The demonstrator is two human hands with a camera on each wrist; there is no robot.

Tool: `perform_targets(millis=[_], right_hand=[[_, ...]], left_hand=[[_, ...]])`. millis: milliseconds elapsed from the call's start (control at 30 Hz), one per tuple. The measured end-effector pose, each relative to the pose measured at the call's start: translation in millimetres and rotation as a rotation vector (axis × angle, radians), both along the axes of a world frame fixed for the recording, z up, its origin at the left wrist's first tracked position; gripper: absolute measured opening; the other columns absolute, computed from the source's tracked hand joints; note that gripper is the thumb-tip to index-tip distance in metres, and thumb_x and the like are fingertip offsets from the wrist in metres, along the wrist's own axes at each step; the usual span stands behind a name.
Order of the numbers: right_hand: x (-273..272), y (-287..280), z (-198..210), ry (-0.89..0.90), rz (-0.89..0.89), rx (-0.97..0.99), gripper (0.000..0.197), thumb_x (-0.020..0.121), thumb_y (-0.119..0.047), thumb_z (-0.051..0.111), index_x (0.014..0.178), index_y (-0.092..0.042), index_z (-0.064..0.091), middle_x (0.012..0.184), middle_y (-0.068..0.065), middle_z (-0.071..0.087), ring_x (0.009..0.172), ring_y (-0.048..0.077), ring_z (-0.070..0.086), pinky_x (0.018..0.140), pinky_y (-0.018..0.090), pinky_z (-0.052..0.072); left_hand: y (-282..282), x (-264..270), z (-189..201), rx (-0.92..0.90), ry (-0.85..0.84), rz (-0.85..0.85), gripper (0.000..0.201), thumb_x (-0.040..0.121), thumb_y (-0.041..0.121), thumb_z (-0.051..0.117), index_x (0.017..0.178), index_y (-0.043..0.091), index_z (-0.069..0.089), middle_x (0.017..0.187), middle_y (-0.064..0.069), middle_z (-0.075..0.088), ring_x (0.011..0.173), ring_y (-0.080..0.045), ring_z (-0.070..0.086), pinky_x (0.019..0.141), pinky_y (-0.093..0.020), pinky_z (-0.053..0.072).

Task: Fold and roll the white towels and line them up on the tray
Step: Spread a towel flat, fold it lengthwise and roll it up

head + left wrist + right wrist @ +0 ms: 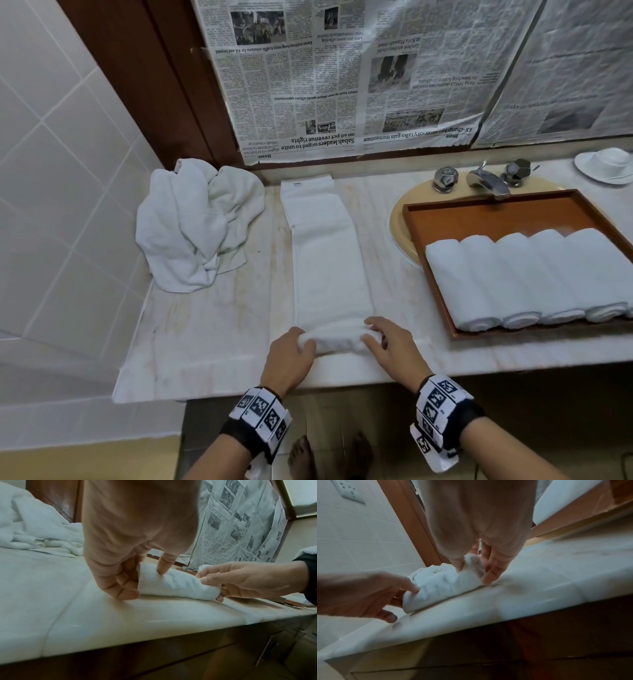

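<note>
A white towel (325, 246), folded into a long narrow strip, lies on the marble counter and runs away from me. Its near end is rolled into a short roll (337, 339) (173, 584) (443, 586). My left hand (291, 353) (130, 577) pinches the roll's left end between thumb and fingers. My right hand (387, 346) (476, 566) grips the roll's right end the same way. To the right, a brown wooden tray (442, 287) holds several rolled white towels (527, 277) side by side.
A crumpled heap of white towels (198, 222) sits at the counter's back left by the tiled wall. The tray rests over a sink (399, 219) with a chrome tap (486, 180). A white dish (606, 164) stands far right. Newspaper (342, 78) covers the wall behind.
</note>
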State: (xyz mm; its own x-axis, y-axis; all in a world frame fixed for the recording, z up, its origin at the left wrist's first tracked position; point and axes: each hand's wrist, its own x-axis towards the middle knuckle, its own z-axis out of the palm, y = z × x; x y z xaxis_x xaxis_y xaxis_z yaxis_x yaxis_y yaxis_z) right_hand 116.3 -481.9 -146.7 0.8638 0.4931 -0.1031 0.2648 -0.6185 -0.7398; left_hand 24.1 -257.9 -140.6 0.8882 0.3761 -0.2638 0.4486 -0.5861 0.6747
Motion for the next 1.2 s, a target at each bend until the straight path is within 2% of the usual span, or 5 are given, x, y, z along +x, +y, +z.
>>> perform_targets(millis=[167, 400, 633, 933, 1200], right_hand=[[-0.3, -3.3, -4.7, -0.212, 0.058, -0.116, 0.013, 0.101, -0.037, 0.050, 0.108, -0.029, 0.056, 0.107, -0.007, 0.044, 0.068, 0.017, 0.055, 0.064, 0.031, 0.048], [2.8, -7.0, 2.4, -0.413, 0.289, -0.295, 0.040, 0.087, -0.057, 0.050, 0.102, -0.023, 0.064, 0.100, -0.004, 0.056, 0.087, 0.016, 0.053, 0.060, 0.027, 0.051], [13.1, -1.0, 1.1, -0.398, 0.376, -0.286, 0.027, 0.071, -0.029, 0.063, 0.090, -0.011, 0.070, 0.100, 0.002, 0.057, 0.091, 0.021, 0.055, 0.066, 0.032, 0.054], [32.7, 0.7, 6.3, 0.059, 0.244, -0.075, 0.035, 0.100, -0.031, 0.049, 0.135, -0.024, 0.049, 0.124, -0.010, 0.051, 0.106, 0.011, 0.052, 0.095, 0.027, 0.038], [25.4, 8.5, -2.4, -0.365, 0.276, -0.228, 0.025, 0.095, -0.041, 0.050, 0.110, -0.022, 0.056, 0.116, -0.004, 0.049, 0.094, 0.017, 0.052, 0.064, 0.030, 0.051]], left_hand=[[2.9, -0.4, -3.3, 0.032, -0.021, 0.083, 0.019, 0.096, 0.037, 0.056, 0.107, 0.023, 0.050, 0.077, 0.001, 0.062, 0.074, -0.017, 0.059, 0.062, -0.026, 0.040], [-2.5, -7.9, -8.6, 0.318, -0.204, -0.141, 0.019, 0.095, 0.021, 0.058, 0.111, 0.031, 0.062, 0.115, 0.011, 0.049, 0.099, -0.014, 0.051, 0.060, -0.026, 0.043], [-3.4, -13.1, -13.9, 0.403, -0.099, -0.337, 0.057, 0.080, 0.066, 0.049, 0.126, 0.032, 0.055, 0.121, 0.011, 0.049, 0.112, -0.013, 0.046, 0.075, -0.028, 0.049], [15.9, 1.6, -6.0, 0.024, -0.086, -0.045, 0.035, 0.091, 0.048, 0.064, 0.120, 0.029, 0.065, 0.104, 0.008, 0.068, 0.098, -0.011, 0.062, 0.080, -0.016, 0.042], [11.2, 15.1, -10.5, 0.073, 0.075, 0.082, 0.049, 0.091, 0.060, 0.056, 0.109, 0.015, 0.066, 0.105, -0.003, 0.062, 0.102, -0.023, 0.057, 0.086, -0.031, 0.042]])
